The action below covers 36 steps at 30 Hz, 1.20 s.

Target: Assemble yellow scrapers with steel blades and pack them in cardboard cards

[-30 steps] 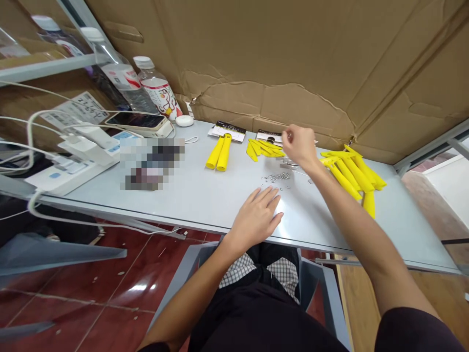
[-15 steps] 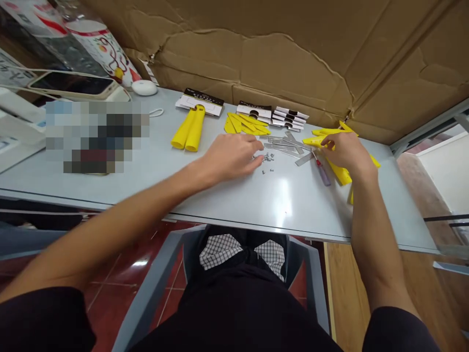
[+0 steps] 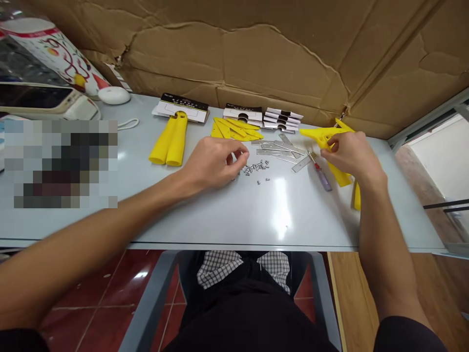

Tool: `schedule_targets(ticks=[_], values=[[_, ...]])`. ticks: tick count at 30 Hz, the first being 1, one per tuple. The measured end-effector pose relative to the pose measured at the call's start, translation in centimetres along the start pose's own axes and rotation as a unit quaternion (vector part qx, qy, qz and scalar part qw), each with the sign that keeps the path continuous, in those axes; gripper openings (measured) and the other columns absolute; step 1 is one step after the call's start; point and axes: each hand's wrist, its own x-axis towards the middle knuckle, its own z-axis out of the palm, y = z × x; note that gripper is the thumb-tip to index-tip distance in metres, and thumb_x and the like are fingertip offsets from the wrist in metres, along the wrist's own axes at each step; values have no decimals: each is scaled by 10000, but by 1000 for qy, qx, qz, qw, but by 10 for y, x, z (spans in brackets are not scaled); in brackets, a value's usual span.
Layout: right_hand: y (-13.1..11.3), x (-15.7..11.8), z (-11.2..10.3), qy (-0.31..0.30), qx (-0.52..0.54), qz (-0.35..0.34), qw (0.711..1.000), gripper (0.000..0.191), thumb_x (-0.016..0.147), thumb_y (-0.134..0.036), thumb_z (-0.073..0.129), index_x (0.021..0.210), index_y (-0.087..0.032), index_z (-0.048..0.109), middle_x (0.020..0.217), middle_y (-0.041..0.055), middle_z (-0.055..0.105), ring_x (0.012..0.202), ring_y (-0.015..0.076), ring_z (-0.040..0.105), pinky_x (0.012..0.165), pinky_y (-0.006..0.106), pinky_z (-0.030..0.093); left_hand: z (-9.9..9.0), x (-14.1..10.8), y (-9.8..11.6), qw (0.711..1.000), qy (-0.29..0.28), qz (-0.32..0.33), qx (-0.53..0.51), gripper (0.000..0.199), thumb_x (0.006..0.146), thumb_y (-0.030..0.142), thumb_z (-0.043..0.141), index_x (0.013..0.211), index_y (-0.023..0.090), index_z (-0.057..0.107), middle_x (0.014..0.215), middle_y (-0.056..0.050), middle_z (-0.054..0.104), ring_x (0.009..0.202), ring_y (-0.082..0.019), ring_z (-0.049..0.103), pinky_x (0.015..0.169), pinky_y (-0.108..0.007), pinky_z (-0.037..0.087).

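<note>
While sitting above red floor tiles (image 3: 98, 288), facing creased cardboard (image 3: 271, 63) across a glossy counter (image 3: 220, 215), holding both hands apart: curling the left hand (image 3: 216, 161) beside loose screws (image 3: 261, 165), reaching the right hand (image 3: 353, 154) to yellow pieces (image 3: 341, 177) at the counter's right, closure on anything impossible to tell.

Small, shiny metal screws (image 3: 256, 167) lie loosely scattered around the middle. Yellow plastic handles (image 3: 339, 175) lie heaped at the right, partly hidden.
</note>
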Motion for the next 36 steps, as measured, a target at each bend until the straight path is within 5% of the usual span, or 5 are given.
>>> schedule_targets(ticks=[4,11,19,30,36], values=[[-32,-13,-14,25,78,-15,997,163,920,-323,715,1046,-244,780,918,124,799,1027,351,737,1031,554,528,-3,2,2,997,-7,-22,-68,277,968,356,600,945,211,835,873,-47,853,736,-203,749,839,-363,605],[-92,-36,12,-125,270,-35,954,195,835,-405,785,941,-254,720,778,32,741,709,255,725,635,386,522,-5,8,11,877,-79,-228,-416,474,1017,286,716,1448,90,678,1209,-207,849,626,-194,768,551,-359,641],[-114,-56,34,-229,397,-18,889,416,808,-536,892,967,-265,620,770,-18,698,516,178,631,404,327,460,5,7,4,834,-97,-271,-471,162,1076,253,706,1000,136,788,1172,-194,851,752,-213,809,716,-429,712],[-58,-17,29,4,175,-189,966,248,1006,-239,611,1033,-179,850,954,105,835,783,248,725,817,424,542,3,7,13,779,-50,-321,-536,135,1062,153,713,972,86,787,990,-180,864,869,-226,860,852,-321,718],[-16,2,20,-39,88,-200,975,299,957,-145,611,1070,-206,881,1146,121,822,903,289,743,823,453,549,10,5,10,752,-56,-316,-575,161,1055,139,728,939,69,814,965,-180,863,891,-226,859,948,-347,708]])
